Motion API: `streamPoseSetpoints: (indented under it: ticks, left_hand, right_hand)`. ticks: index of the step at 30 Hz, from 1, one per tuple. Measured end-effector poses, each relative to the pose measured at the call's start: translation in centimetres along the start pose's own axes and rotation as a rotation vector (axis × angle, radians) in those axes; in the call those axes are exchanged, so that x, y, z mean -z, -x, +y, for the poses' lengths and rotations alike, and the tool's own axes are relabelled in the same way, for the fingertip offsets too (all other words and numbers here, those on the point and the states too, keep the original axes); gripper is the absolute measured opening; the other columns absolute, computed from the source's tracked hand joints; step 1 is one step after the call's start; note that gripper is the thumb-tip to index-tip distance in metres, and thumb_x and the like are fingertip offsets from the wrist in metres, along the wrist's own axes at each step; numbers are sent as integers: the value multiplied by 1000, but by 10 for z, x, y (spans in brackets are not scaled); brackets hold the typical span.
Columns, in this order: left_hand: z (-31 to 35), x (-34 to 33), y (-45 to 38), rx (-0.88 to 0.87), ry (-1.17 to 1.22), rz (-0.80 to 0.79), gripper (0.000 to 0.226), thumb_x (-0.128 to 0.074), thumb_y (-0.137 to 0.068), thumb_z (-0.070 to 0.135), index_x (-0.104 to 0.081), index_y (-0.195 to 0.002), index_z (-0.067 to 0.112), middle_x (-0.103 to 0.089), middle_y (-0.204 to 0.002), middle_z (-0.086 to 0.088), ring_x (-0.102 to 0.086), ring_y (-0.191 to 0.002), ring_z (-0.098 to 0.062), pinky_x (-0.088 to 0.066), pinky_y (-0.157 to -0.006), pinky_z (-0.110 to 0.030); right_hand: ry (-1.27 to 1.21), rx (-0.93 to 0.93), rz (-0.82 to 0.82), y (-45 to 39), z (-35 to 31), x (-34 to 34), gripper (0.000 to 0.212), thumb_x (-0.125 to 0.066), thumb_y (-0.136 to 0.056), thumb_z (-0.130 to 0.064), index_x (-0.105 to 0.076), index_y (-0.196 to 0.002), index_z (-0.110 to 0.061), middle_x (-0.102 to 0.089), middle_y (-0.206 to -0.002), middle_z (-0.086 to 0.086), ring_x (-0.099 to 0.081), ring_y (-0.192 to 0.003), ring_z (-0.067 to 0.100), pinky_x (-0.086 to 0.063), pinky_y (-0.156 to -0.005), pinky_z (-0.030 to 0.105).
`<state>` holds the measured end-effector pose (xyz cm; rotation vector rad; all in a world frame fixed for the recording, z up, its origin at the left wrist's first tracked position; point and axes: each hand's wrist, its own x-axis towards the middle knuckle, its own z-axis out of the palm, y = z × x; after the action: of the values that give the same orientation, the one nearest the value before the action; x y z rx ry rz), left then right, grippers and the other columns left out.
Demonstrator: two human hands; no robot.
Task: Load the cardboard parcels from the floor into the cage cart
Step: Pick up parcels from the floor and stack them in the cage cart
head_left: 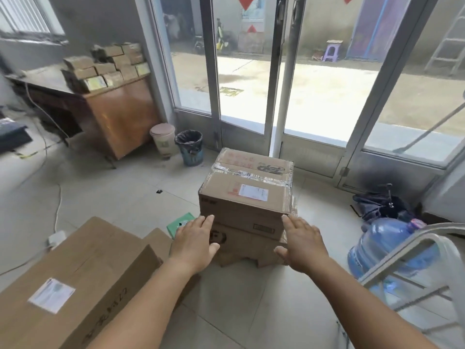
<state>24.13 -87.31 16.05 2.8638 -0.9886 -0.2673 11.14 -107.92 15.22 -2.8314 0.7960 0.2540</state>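
A taped cardboard parcel (247, 187) with a white label sits on top of a lower brown parcel (241, 248) on the tiled floor in the middle. My left hand (195, 241) reaches out with straight fingers at the stack's left front corner. My right hand (300, 244) is stretched out flat at the stack's right front corner. Neither hand holds anything. A long flat parcel (73, 283) with a white label lies at the lower left. The cage cart's pale metal frame (412, 258) shows at the lower right.
A blue water jug (385, 241) lies beside the cart, with a dark bag (380, 201) behind it. A small green box (180, 224) lies left of the stack. A wooden desk (118, 114) piled with small cartons, two bins (190, 147) and glass doors (251, 71) stand beyond.
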Motion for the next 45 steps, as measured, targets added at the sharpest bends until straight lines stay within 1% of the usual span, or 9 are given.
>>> streamPoseSetpoints:
  ticks: [4, 9, 13, 20, 26, 34, 38, 42, 45]
  left_hand:
    - [-39, 1, -35, 23, 20, -14, 71, -49, -95, 45, -18, -153, 21, -29, -154, 3, -29, -140, -19, -24, -114, -36]
    - [-78, 6, -88, 19, 34, -26, 66, -49, -95, 45, -23, -150, 19, -36, -149, 1, -34, -136, -20, -27, -111, -36]
    - [-94, 6, -132, 13, 50, -53, 71, -48, -96, 44, -17, -153, 18, -29, -154, 1, -30, -140, -20, -27, -112, -38]
    - [-93, -3, -220, -2, 55, -119, 73, -48, -96, 44, -12, -154, 17, -29, -154, -3, -31, -139, -24, -28, -112, -41]
    - [-83, -24, -313, 41, 43, -181, 75, -52, -95, 42, -11, -154, 18, -33, -152, -4, -35, -136, -24, -32, -109, -41]
    - [-76, -72, -425, 154, 94, -288, 83, -55, -92, 43, -6, -155, 18, -23, -157, -6, -31, -140, -27, -32, -112, -44]
    - [-80, -95, -465, 210, 91, -305, 87, -57, -91, 46, -5, -155, 18, -12, -160, -7, -24, -144, -29, -28, -114, -44]
    - [-85, -114, -497, 286, 90, -351, 97, -62, -88, 48, 1, -154, 15, -4, -160, -12, -18, -145, -32, -24, -115, -43]
    - [-89, -129, -512, 352, 153, -365, 108, -71, -81, 46, 2, -153, 13, -12, -158, -14, -24, -143, -33, -27, -113, -43]
  right_hand:
    - [-4, 1, -24, -50, -28, -3, 85, -54, -91, -50, -6, -155, -20, -5, -163, -2, -6, -150, 19, -10, -120, 40]
    - [-7, -39, -29, -106, -55, -3, 84, -53, -93, -49, -6, -155, -19, -6, -163, 1, -6, -150, 21, -11, -120, 42]
    - [-33, -112, -33, -141, -58, -7, 85, -53, -92, -50, -7, -155, -17, -8, -163, 2, -7, -150, 21, -11, -120, 43]
    - [-61, -239, -55, -202, -31, -18, 88, -53, -92, -51, -4, -155, -14, -8, -163, 4, -10, -149, 22, -12, -119, 39]
    - [-142, -336, -76, -279, 13, -38, 90, -55, -90, -51, -7, -155, -11, -13, -161, 6, -15, -148, 23, -17, -117, 39]
    - [-313, -495, -124, -371, 75, -74, 87, -62, -86, -46, -17, -151, -10, -25, -156, 7, -27, -141, 28, -29, -113, 43]
    - [-378, -558, -157, -400, 92, -94, 94, -65, -85, -45, -11, -153, -10, -19, -158, 7, -24, -143, 28, -26, -114, 42]
    - [-436, -625, -201, -419, 103, -114, 105, -69, -83, -44, 0, -154, -8, -6, -161, 9, -19, -145, 30, -24, -116, 43]
    - [-520, -656, -214, -429, 109, -126, 113, -73, -81, -43, 5, -154, -8, -3, -162, 8, -17, -147, 29, -23, -116, 41]
